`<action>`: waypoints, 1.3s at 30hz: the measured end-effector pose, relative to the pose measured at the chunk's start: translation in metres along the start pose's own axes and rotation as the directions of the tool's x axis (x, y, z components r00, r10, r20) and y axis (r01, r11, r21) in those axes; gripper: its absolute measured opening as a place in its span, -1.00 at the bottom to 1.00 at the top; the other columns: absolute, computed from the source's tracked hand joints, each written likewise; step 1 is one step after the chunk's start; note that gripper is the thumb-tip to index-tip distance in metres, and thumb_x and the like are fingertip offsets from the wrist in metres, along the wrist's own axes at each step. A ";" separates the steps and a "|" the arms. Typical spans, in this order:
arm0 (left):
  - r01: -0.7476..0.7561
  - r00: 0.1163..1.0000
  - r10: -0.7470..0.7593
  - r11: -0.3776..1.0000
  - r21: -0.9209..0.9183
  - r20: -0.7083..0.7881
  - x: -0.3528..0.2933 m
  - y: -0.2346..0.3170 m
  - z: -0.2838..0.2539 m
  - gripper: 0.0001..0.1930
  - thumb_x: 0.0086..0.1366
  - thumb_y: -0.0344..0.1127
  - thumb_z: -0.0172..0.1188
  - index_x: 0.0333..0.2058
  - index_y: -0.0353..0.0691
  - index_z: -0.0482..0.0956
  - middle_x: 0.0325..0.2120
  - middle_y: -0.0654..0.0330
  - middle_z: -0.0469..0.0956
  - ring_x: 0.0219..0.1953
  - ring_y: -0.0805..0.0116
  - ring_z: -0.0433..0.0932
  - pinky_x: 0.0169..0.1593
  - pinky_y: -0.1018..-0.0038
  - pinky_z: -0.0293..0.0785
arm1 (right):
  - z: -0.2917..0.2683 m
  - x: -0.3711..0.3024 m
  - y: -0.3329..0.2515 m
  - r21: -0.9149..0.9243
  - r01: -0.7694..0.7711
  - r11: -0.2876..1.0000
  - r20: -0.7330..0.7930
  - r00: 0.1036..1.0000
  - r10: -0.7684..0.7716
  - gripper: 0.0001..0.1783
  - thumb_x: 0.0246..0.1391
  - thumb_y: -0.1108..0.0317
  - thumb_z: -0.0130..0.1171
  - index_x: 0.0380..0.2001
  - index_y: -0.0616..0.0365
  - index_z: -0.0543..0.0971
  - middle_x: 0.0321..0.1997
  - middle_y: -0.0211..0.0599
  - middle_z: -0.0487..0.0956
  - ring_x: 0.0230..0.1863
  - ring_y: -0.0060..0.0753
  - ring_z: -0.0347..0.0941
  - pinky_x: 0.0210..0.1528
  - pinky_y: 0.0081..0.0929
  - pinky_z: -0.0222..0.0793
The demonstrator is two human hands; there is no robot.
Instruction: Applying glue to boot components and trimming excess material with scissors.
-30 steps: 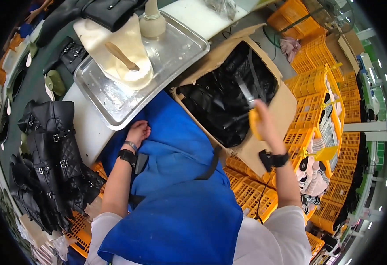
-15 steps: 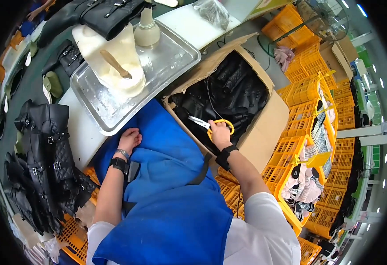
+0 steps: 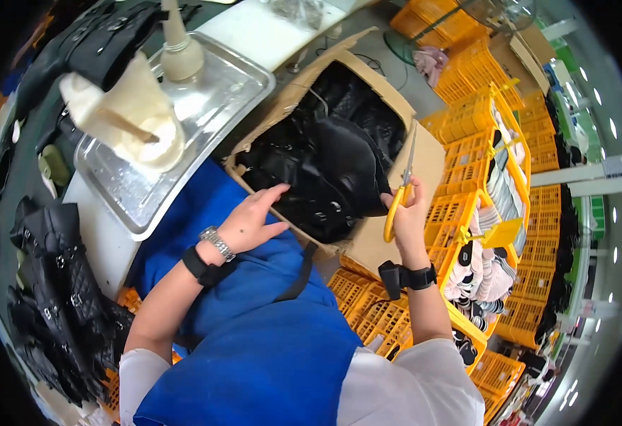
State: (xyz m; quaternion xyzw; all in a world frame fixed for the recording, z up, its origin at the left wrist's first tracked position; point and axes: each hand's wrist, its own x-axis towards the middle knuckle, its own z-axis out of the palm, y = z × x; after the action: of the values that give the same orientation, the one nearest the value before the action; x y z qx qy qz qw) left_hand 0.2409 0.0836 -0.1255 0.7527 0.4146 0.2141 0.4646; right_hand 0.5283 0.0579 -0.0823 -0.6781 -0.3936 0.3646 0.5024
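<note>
My right hand (image 3: 410, 216) is closed round yellow-handled scissors (image 3: 397, 202), their blades pointing up and away from me. Its fingertips meet the edge of a smooth black leather boot piece (image 3: 350, 160), which stands raised above the pile; whether they grip it I cannot tell. At the near left edge of the cardboard box (image 3: 424, 160), my left hand (image 3: 251, 219) reaches in with fingers apart, holding nothing. Several black boot pieces (image 3: 272, 160), some quilted and buckled, fill the box. A blue apron (image 3: 254, 330) covers my lap.
A metal tray (image 3: 229, 89) on the white table at left carries a white glue container (image 3: 158, 153) with a brush and a spouted bottle (image 3: 182, 60). Black boots (image 3: 62, 263) lie at far left. Yellow crates (image 3: 464, 160) of insoles stand close on the right.
My right hand has moved right with the scissors, which now point upward. The left hand has gone from my lap to the box, its fingers opening. A black boot piece has risen from the pile.
</note>
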 end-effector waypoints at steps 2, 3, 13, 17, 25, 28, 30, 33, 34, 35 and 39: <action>-0.180 0.978 0.189 0.979 0.094 -0.092 0.021 0.021 0.011 -0.22 -0.04 -0.24 0.31 0.15 -0.23 0.12 0.01 -0.14 0.29 0.08 -0.04 0.27 0.12 0.28 0.23 | -0.001 -0.009 0.000 0.163 -0.114 0.980 0.025 0.993 0.111 -0.41 -0.11 0.64 0.17 0.01 0.07 0.22 -0.34 -0.39 0.42 -0.32 -0.63 0.35 -0.30 -0.70 0.29; -0.190 0.977 0.198 0.978 0.089 -0.084 0.028 0.029 0.015 -0.22 -0.04 -0.24 0.31 0.15 -0.23 0.12 0.01 -0.14 0.29 0.08 -0.04 0.27 0.12 0.28 0.23 | 0.001 -0.011 0.002 0.252 -0.149 0.956 0.050 0.989 0.141 -0.41 -0.10 0.65 0.15 0.01 0.06 0.22 -0.34 -0.40 0.41 -0.32 -0.64 0.35 -0.30 -0.72 0.29; 0.089 0.980 -0.200 0.384 -0.919 0.011 0.048 0.031 -0.023 -0.46 0.36 0.04 -0.24 0.13 -0.26 0.24 0.04 0.14 0.35 0.10 0.34 0.30 0.16 0.36 0.18 | -0.001 0.006 -0.001 0.225 0.036 0.974 0.316 0.943 -0.107 -0.36 -0.21 0.74 0.18 -0.04 0.06 0.22 -0.35 -0.38 0.47 -0.29 -0.63 0.40 -0.24 -0.70 0.33; 0.092 0.995 -0.034 0.085 -0.992 0.090 0.039 0.049 -0.043 -0.43 0.36 0.07 -0.28 0.11 -0.28 0.25 0.01 0.08 0.37 0.05 0.31 0.35 0.11 0.36 0.25 | 0.008 0.015 0.009 0.153 -0.016 0.988 0.367 0.929 -0.042 -0.36 -0.21 0.72 0.21 -0.05 0.04 0.23 -0.35 -0.38 0.49 -0.33 -0.61 0.41 -0.27 -0.70 0.33; 0.486 0.834 -0.165 0.672 -0.558 0.527 0.029 0.044 -0.036 -0.36 0.28 0.16 -0.15 0.15 -0.23 0.18 -0.08 0.18 0.36 -0.10 0.51 0.36 -0.16 0.51 0.40 | 0.020 0.018 -0.010 0.246 0.139 0.959 0.521 0.816 -0.252 -0.39 -0.24 0.76 0.19 -0.11 0.08 0.25 -0.35 -0.35 0.49 -0.28 -0.54 0.45 -0.18 -0.61 0.38; 0.667 0.680 -0.314 0.640 -0.381 0.663 0.028 0.035 -0.027 -0.20 0.18 0.26 -0.05 0.21 -0.19 0.04 0.07 0.15 0.18 -0.04 0.42 0.27 0.01 0.48 0.27 | 0.029 0.018 -0.019 0.159 0.116 0.980 0.641 0.743 -0.192 -0.41 -0.25 0.75 0.21 -0.12 0.10 0.28 -0.34 -0.34 0.49 -0.27 -0.55 0.45 -0.17 -0.61 0.38; 0.188 0.893 0.016 0.894 -0.406 0.450 0.027 0.026 -0.021 -0.13 0.15 0.24 0.01 0.25 -0.21 -0.08 0.10 0.09 0.14 0.07 0.27 0.21 0.15 0.39 0.12 | 0.029 0.023 -0.020 0.182 0.095 0.979 0.642 0.742 -0.191 -0.39 -0.30 0.74 0.25 -0.12 0.10 0.30 -0.35 -0.34 0.49 -0.27 -0.54 0.46 -0.16 -0.59 0.38; -0.050 0.921 0.190 0.923 -0.381 0.340 0.039 0.017 -0.010 -0.11 0.11 0.11 0.14 0.24 -0.24 -0.10 0.14 -0.04 0.08 0.22 0.15 0.04 0.24 0.33 -0.01 | 0.032 0.041 -0.023 0.436 -0.020 0.900 0.728 0.596 -0.339 -0.35 -0.39 0.73 0.30 -0.15 0.10 0.30 -0.42 -0.28 0.52 -0.29 -0.43 0.48 -0.17 -0.54 0.38; -0.112 0.910 0.266 0.896 -0.430 0.318 0.047 0.017 -0.005 -0.15 0.12 0.00 0.17 0.23 -0.24 -0.07 0.16 -0.11 0.08 0.25 0.08 -0.01 0.26 0.31 -0.04 | 0.038 0.046 -0.027 0.527 -0.022 0.850 0.720 0.544 -0.432 -0.34 -0.38 0.71 0.31 -0.15 0.09 0.28 -0.44 -0.26 0.52 -0.31 -0.41 0.48 -0.20 -0.54 0.38; -0.138 0.890 0.318 0.870 -0.473 0.325 0.055 0.017 0.002 -0.17 0.08 -0.06 0.22 0.21 -0.27 -0.01 0.14 -0.06 0.16 0.20 0.16 0.12 0.22 0.38 0.06 | 0.044 0.047 -0.032 0.574 -0.081 0.815 0.717 0.531 -0.452 -0.34 -0.37 0.70 0.30 -0.14 0.08 0.27 -0.44 -0.27 0.52 -0.32 -0.41 0.47 -0.21 -0.53 0.38; 0.058 0.874 0.199 0.863 -0.502 0.443 0.072 0.033 -0.011 -0.11 -0.14 0.04 0.40 0.09 -0.35 0.22 -0.15 0.16 0.43 -0.08 0.51 0.35 0.02 0.54 0.30 | 0.059 0.051 -0.032 0.571 -0.183 0.800 0.742 0.532 -0.408 -0.33 -0.33 0.66 0.31 -0.11 0.07 0.25 -0.44 -0.30 0.50 -0.31 -0.43 0.46 -0.20 -0.52 0.36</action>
State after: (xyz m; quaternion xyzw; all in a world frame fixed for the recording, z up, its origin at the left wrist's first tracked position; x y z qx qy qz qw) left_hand 0.2882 0.1413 -0.0959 0.6505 0.1875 0.1381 0.7229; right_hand 0.4920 0.1331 -0.0702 -0.1989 -0.4968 0.7103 0.4573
